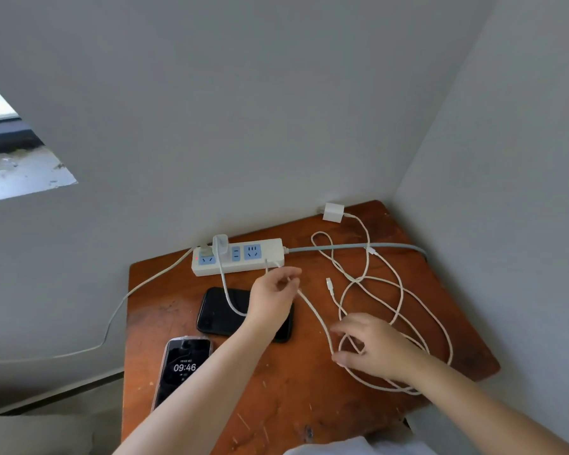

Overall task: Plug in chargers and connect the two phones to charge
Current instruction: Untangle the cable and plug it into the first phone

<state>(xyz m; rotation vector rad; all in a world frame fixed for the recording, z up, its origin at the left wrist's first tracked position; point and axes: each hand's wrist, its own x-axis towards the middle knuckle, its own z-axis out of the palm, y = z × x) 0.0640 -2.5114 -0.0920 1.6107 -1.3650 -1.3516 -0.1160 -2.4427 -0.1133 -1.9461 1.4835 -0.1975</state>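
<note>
A white power strip (270, 256) lies at the back of the wooden table (286, 399), with one white charger (220, 243) plugged into it. That charger's cable runs down across a dark phone (222, 311). My left hand (273, 298) hovers over this phone and pinches a white cable (312, 310) near its end. My right hand (375, 351) grips the same tangled cable farther along. A second phone (183, 367) with a lit screen showing 09:46 lies at the front left. A second white charger (333, 211) sits unplugged in the back corner.
Loose loops of white cable (404, 297) cover the right half of the table, with a free connector end (329, 284) between my hands. The strip's grey cord (358, 247) runs right to the wall. Walls close in behind and to the right.
</note>
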